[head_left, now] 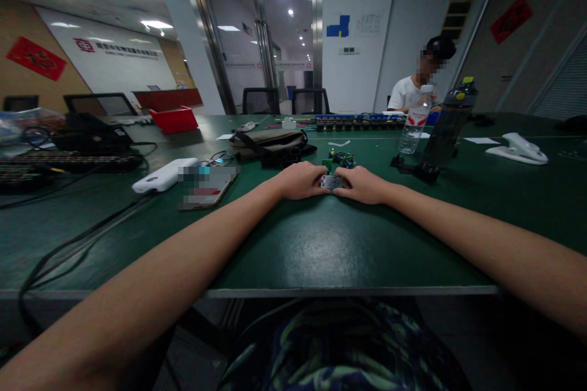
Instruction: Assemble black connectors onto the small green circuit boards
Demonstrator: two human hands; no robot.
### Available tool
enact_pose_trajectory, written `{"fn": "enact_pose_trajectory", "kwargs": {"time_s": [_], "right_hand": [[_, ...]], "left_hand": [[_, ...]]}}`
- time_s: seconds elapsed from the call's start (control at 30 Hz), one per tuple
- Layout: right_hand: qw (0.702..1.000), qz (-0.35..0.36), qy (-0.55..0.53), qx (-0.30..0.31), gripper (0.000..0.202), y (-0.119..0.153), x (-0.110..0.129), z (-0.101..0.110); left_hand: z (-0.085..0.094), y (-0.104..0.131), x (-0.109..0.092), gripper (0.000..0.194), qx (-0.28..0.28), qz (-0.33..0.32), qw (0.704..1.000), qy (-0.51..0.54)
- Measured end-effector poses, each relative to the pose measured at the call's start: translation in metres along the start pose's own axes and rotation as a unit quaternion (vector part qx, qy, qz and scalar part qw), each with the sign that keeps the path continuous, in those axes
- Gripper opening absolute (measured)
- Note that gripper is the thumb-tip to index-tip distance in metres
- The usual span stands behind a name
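An office is surrounding the green table (302, 250). Mesh chairs (309, 99) are standing behind it, and a lettered wall sign (119, 52) is facing the room.

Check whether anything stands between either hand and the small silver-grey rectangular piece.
Nothing visible does: the left hand and right hand already hold the small silver-grey rectangular piece from either side. The green circuit boards lie just beyond, not between.

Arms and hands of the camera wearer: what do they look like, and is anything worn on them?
The left hand and right hand are ungloved. The forearms show no sleeves, watch or bracelet; rings are too small to tell. Dark clothing with a pale green and bluish pattern covers the lap.
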State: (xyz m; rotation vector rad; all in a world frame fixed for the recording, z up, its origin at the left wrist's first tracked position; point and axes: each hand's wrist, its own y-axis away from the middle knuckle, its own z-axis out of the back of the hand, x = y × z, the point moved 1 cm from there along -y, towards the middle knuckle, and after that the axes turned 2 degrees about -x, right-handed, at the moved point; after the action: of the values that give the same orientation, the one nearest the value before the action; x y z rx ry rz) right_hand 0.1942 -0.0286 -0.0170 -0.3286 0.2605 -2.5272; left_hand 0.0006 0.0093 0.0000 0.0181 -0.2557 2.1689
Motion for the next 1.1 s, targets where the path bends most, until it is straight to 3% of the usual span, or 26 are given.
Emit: {"fn": "enact_pose_trajectory", "kwargs": {"time_s": [1.1], "right_hand": [[1.0,0.002,0.006,0.003,0.021,-0.0001,0.0002,-0.0001]], "left_hand": [[0.0012,0.0007,-0.0016,0.027,0.001,-0.002,1.0,0.001]]}}
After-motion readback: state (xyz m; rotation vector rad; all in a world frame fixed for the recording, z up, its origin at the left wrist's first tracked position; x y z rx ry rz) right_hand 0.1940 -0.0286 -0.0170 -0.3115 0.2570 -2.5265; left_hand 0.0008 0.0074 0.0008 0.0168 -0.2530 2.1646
